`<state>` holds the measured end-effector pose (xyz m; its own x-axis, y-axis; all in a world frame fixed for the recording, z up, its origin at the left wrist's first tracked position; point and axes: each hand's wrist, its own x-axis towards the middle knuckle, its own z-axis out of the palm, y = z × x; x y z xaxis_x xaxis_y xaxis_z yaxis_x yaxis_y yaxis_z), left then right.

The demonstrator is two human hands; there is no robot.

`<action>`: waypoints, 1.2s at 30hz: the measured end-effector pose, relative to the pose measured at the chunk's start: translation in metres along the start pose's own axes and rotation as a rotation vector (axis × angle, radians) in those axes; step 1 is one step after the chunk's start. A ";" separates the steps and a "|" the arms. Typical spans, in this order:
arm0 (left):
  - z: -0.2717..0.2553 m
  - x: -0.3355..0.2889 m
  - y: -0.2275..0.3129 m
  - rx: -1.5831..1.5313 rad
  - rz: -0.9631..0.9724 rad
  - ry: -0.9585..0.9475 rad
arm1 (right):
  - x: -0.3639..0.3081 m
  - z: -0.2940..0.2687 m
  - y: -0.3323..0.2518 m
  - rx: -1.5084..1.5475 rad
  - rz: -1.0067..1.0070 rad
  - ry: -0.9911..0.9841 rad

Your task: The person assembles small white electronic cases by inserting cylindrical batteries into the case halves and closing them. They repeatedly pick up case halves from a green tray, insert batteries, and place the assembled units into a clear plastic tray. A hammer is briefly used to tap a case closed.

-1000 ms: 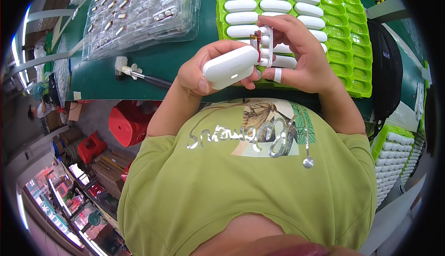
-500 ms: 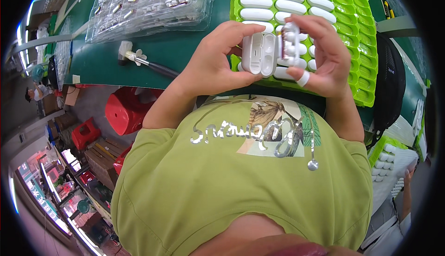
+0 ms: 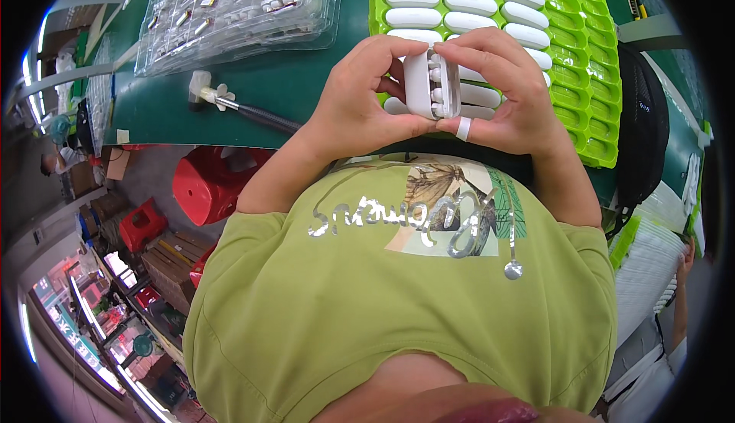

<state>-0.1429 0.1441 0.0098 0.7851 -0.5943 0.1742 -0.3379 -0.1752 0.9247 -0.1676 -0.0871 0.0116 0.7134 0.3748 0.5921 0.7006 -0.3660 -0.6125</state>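
My left hand [image 3: 360, 97] grips the outer left side of a small white earbud case [image 3: 418, 88], fingers over the top and thumb below. On its right side, my right hand [image 3: 509, 90] closes in with fingertips at the upper edge and thumb at the lower edge. A narrow gap in the case shows a column of rounded white pieces [image 3: 436, 86]. Whether they are fully seated inside, I cannot tell. A white band [image 3: 464, 128] wraps my right thumb. Beneath my hands, a green tray [image 3: 570, 78] holds rows of white oblong cases [image 3: 470, 3].
Stacked clear plastic trays [image 3: 230, 17] with small parts stand at the back left. A hammer [image 3: 253, 111] lies on the green table [image 3: 153, 109]. A black bag [image 3: 643, 124] sits right of the tray; a red stool [image 3: 203, 186] is at left. Another person's hand [image 3: 687, 258] shows at far right.
My right hand has brought the piece with rounded white parts left against the case. The case now looks narrower, and its inner cavities no longer show. The other person's hand moved up.
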 end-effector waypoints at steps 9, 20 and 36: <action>-0.004 -0.004 -0.007 -0.252 -0.044 -0.035 | -0.002 0.001 -0.002 0.032 0.086 -0.004; -0.002 -0.006 -0.009 -0.292 0.011 -0.021 | -0.003 0.003 -0.003 0.147 0.139 0.013; 0.007 -0.006 -0.007 -0.167 0.073 0.029 | -0.001 -0.004 -0.006 0.082 0.115 -0.063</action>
<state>-0.1492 0.1439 0.0002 0.7773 -0.5774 0.2500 -0.3052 0.0015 0.9523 -0.1727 -0.0890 0.0170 0.7848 0.3881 0.4832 0.6093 -0.3401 -0.7163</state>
